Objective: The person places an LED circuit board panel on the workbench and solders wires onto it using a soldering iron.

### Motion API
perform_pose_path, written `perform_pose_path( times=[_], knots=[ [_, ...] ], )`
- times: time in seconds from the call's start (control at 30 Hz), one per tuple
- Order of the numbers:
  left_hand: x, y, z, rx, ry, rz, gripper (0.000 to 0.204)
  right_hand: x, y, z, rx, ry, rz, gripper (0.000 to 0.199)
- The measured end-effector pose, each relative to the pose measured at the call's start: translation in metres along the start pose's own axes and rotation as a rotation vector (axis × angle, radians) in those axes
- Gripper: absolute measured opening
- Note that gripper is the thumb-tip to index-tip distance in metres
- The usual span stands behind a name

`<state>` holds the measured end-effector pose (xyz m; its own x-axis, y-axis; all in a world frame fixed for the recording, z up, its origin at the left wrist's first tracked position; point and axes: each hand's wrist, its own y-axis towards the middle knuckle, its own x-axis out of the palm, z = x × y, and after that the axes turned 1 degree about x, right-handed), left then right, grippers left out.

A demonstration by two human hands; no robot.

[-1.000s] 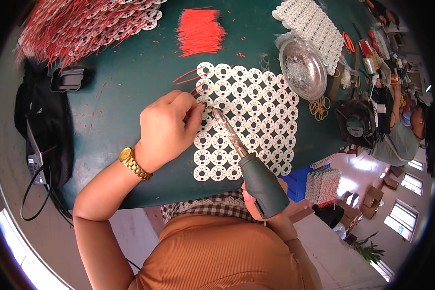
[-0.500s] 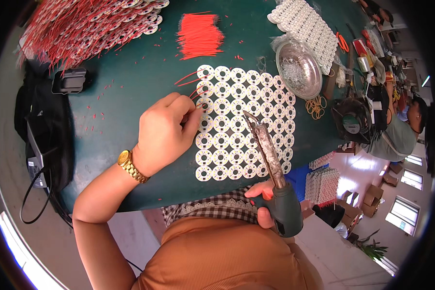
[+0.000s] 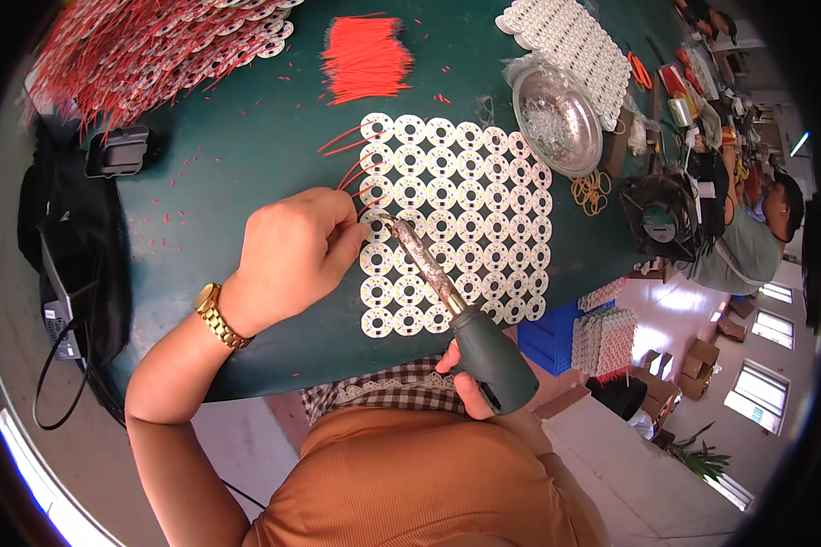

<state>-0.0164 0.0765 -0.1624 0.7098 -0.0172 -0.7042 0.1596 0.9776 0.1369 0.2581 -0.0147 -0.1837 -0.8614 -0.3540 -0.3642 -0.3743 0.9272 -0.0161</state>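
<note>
My left hand, a gold watch on its wrist, is closed in a pinch at the left edge of a grid of round white circuit boards. Its fingers hide whatever they hold. Thin red wires stick out leftward from the upper boards of the left column, one of them close by these fingertips. My right hand grips a soldering iron by its dark handle. The iron's tip is at a left-column board, right beside my left fingertips; whether it touches the board I cannot tell.
A bundle of red wires lies beyond the grid. Wired boards are heaped far left, above a small black tray. To the right are a metal bowl, rubber bands, stacked white boards and a black fan-like device. Another person sits beyond.
The soldering iron has swung left and its tip now meets my left fingertips at the left column. My left hand sits slightly lower along that column, and another red wire shows above it.
</note>
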Motion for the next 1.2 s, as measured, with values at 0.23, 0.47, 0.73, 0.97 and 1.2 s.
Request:
perform_pose_path(
  times=[0.23, 0.47, 0.73, 0.97, 1.2],
  knots=[
    [0.006, -0.001, 0.002, 0.070, 0.114, 0.033, 0.014, 0.006, 0.009, -0.020, 0.647, 0.338, 0.162, 0.019],
    [0.005, -0.001, -0.001, 0.083, 0.082, 0.047, 0.014, -0.003, 0.005, -0.018, 0.439, 0.424, -0.030, 0.013],
    [0.005, 0.001, 0.002, 0.085, 0.127, 0.014, 0.013, -0.002, 0.004, 0.000, -0.096, -0.247, -0.070, 0.014],
    [0.007, 0.001, 0.001, 0.085, 0.139, 0.017, 0.013, 0.005, -0.008, 0.011, -0.105, -0.274, 0.012, 0.009],
    [0.006, 0.001, -0.002, 0.086, 0.133, 0.028, 0.014, -0.001, 0.000, 0.004, -0.003, -0.068, -0.091, 0.021]
  ],
)
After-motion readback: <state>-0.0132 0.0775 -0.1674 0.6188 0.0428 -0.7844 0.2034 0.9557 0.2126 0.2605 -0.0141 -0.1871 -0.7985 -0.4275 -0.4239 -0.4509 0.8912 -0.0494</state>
